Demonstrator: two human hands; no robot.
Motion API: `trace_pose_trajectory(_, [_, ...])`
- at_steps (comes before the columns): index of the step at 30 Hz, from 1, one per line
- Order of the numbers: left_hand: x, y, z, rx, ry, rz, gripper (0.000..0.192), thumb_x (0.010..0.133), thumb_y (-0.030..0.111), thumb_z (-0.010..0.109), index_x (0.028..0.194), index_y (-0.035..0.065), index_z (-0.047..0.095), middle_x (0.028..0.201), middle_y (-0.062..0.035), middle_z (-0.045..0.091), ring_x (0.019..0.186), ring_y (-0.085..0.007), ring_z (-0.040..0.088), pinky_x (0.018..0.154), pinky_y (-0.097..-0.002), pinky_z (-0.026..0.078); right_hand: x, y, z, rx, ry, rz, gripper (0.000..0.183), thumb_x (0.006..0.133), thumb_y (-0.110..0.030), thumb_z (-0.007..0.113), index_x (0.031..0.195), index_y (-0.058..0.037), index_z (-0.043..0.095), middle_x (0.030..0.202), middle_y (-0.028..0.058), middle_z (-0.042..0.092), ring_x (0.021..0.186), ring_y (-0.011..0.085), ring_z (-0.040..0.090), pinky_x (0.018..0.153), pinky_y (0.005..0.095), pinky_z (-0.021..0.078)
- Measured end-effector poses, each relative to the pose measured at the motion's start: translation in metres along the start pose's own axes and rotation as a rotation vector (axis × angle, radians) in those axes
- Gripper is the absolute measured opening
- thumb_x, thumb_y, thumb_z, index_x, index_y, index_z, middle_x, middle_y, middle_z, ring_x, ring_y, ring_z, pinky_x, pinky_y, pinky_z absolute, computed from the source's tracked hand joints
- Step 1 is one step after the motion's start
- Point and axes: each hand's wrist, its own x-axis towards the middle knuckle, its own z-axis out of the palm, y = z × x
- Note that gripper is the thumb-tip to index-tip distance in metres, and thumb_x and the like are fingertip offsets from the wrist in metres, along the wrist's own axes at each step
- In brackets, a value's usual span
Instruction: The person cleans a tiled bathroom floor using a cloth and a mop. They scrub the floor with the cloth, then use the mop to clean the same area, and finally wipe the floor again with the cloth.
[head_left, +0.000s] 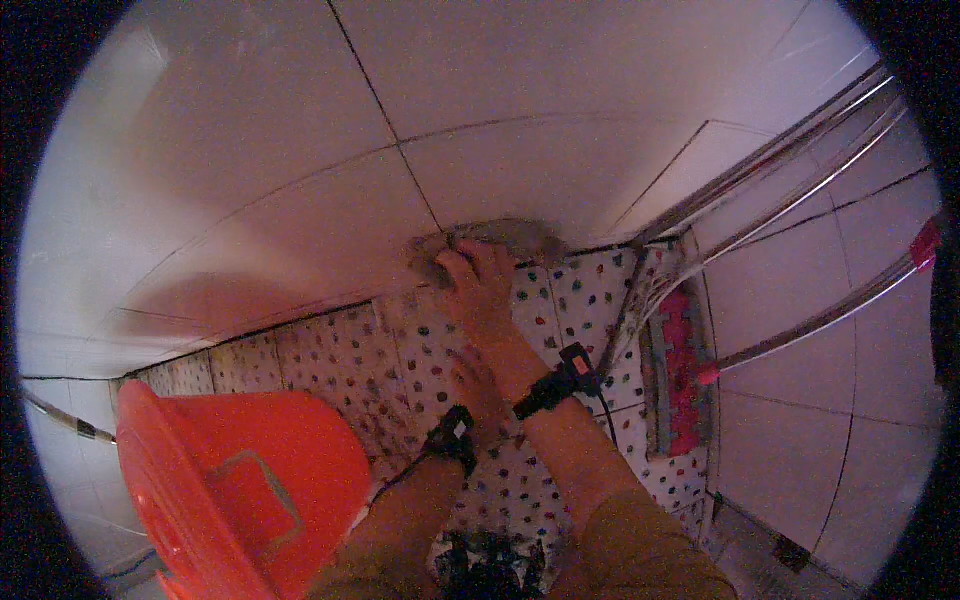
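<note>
My right hand (480, 292) presses a dark, wet-looking cloth (517, 236) against the lower part of a pale tiled wall (315, 180), close to the seam with the floor. Its fingers are bent over the cloth. Just below and to the left, my left hand (476, 379) hangs over the spotted tile floor (431, 345); it is blurred and partly hidden by my right forearm, and whether it touches anything cannot be told. Both wrists wear black straps with small devices and cables.
A large red plastic bucket (300, 442) stands close at the left. On the right, a pink and grey mop or brush head (679, 375) lies along the wall, with a metal handle (817, 319) beside it. More metal poles (810, 187) lean across the upper right.
</note>
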Motion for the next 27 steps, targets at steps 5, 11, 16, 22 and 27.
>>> trace_pose_trajectory(5, [0.002,0.007,0.011,0.004,-0.062,-0.128,0.073,0.101,0.032,0.06,0.157,-0.0054,0.031,0.159,-0.0267,0.037,0.144,-0.0576,0.032,0.103,-0.0656,0.042,-0.071,0.032,0.003,0.115,-0.242,0.39,0.053,0.068,-0.001,0.075,0.12,-0.0106,0.065,0.124,0.0134,0.062,0.116,0.0414,0.057,0.103,0.0517,0.0452])
trace_pose_trajectory(11, [-0.009,-0.002,-0.018,0.099,-0.183,0.053,0.083,0.091,0.035,0.074,0.159,0.0059,0.036,0.156,-0.0314,0.038,0.143,-0.0604,0.031,0.101,-0.0681,0.043,-0.045,0.041,-0.056,0.282,-0.16,0.682,0.056,0.074,-0.003,0.075,0.127,-0.005,0.058,0.119,0.013,0.064,0.113,0.0326,0.06,0.102,0.0427,0.0479])
trace_pose_trajectory(16, [0.004,-0.003,-0.044,-0.03,-0.181,0.03,0.08,0.089,0.03,0.076,0.157,0.0114,0.04,0.156,-0.0389,0.031,0.139,-0.0664,0.032,0.101,-0.0719,0.042,0.065,0.001,-0.128,0.396,0.082,0.509,0.057,0.077,-0.005,0.075,0.131,-0.0034,0.056,0.121,0.0122,0.063,0.113,0.026,0.06,0.1,0.0401,0.049])
trace_pose_trajectory(22, [0.005,0.002,-0.049,-0.068,-0.068,0.083,0.062,0.092,0.02,0.071,0.15,0.0129,0.048,0.155,-0.0426,0.03,0.136,-0.0684,0.035,0.098,-0.0737,0.042,0.178,-0.016,-0.138,-0.099,0.354,-0.181,0.065,0.076,-0.014,0.082,0.134,-0.0056,0.056,0.126,0.0184,0.061,0.118,0.0364,0.054,0.102,0.0486,0.0453])
trace_pose_trajectory(27, [0.008,0.011,-0.036,-0.058,0.299,0.013,0.048,0.097,0.016,0.064,0.144,0.0138,0.053,0.155,-0.0401,0.032,0.136,-0.0669,0.036,0.095,-0.0721,0.045,0.117,0.013,-0.084,-0.039,0.337,-0.014,0.064,0.075,-0.014,0.083,0.132,-0.0085,0.056,0.13,0.0201,0.057,0.117,0.0408,0.052,0.1,0.0528,0.0437])
